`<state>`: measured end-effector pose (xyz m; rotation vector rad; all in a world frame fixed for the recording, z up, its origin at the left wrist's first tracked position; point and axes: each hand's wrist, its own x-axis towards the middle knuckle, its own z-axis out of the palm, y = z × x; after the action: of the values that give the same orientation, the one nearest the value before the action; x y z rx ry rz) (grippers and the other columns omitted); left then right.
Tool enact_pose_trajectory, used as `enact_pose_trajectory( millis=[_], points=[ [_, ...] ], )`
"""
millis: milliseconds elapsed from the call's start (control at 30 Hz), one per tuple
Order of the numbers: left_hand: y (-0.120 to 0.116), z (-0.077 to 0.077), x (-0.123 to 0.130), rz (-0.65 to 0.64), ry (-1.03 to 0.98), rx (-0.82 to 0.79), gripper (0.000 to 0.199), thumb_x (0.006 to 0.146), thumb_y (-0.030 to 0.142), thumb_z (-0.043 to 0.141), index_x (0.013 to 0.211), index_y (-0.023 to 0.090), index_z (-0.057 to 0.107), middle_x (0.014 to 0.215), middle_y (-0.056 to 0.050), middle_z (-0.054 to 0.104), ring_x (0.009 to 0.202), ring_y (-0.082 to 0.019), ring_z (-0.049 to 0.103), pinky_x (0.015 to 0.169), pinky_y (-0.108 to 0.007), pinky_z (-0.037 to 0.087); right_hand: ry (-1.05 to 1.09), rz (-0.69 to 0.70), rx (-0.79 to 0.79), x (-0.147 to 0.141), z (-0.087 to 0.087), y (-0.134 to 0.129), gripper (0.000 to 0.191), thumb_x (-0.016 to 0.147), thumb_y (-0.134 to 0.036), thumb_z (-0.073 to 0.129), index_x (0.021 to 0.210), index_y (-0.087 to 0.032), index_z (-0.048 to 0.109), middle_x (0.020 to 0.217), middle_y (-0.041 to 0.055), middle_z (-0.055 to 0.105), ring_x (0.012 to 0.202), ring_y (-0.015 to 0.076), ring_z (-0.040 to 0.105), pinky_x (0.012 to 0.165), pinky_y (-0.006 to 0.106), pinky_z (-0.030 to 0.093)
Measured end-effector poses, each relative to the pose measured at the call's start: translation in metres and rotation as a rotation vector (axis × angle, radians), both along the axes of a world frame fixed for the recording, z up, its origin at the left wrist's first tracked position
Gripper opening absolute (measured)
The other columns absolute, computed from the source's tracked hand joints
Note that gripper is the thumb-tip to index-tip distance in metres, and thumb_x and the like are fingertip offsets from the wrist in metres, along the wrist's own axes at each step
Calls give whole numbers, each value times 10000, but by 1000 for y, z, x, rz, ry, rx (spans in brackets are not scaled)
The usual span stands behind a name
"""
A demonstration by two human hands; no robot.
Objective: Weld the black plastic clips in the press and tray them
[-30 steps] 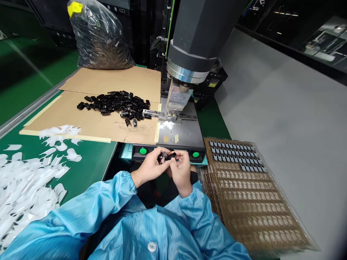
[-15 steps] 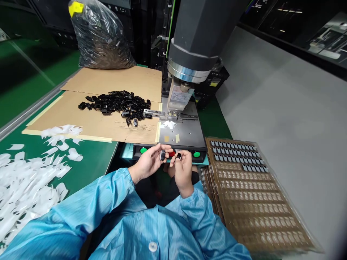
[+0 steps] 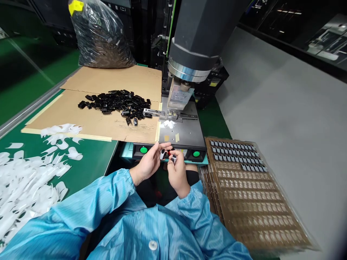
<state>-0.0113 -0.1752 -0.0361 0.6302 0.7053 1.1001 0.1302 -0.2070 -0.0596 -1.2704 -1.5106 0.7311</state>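
Observation:
My left hand (image 3: 148, 163) is just in front of the press base, its fingers extended and curved around a small black plastic part (image 3: 162, 154) with a pale face. Close beside it, my right hand (image 3: 178, 177) pinches another small black plastic part (image 3: 173, 158) between thumb and fingers. The two parts are nearly touching; whether they meet I cannot tell. A heap of similar black parts (image 3: 116, 102) lies on the cardboard (image 3: 108, 131). On the green table, loose white curved pieces (image 3: 29, 184) are piled at the left.
A press head (image 3: 181, 95) hangs over a metal fixture (image 3: 172, 114) on the grey base plate (image 3: 187, 135). Green buttons (image 3: 143, 149) flank the front panel. At right, a stacked brown tray (image 3: 233, 202) holds several rows of parts. A filled plastic bag (image 3: 104, 39) stands behind.
My right hand has shifted slightly left and turned its part, now closer to my left hand. The part in my left hand has turned, so its pale face shows.

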Motion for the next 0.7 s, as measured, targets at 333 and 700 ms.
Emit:
enact_pose_trajectory(
  millis=[333, 700],
  points=[
    [-18, -14, 11, 10, 28, 140, 656, 999, 595, 661, 1579, 313, 542, 1666, -85, 503, 1613, -270, 360, 1357, -494, 250, 107, -115, -70, 0, -11, 7, 191, 1041, -388, 577, 1153, -236, 606, 1131, 65, 678, 1052, 224, 660, 977, 394, 541],
    [-13, -20, 9, -9, 330, 217, 676, 952, 563, 730, 1550, 281, 593, 1634, -94, 530, 1525, -317, 501, 1305, -500, 377, 90, -111, -85, 9, -12, 6, 208, 1040, -409, 556, 1124, -231, 623, 1126, 70, 691, 1077, 239, 653, 1014, 411, 519]
  ],
)
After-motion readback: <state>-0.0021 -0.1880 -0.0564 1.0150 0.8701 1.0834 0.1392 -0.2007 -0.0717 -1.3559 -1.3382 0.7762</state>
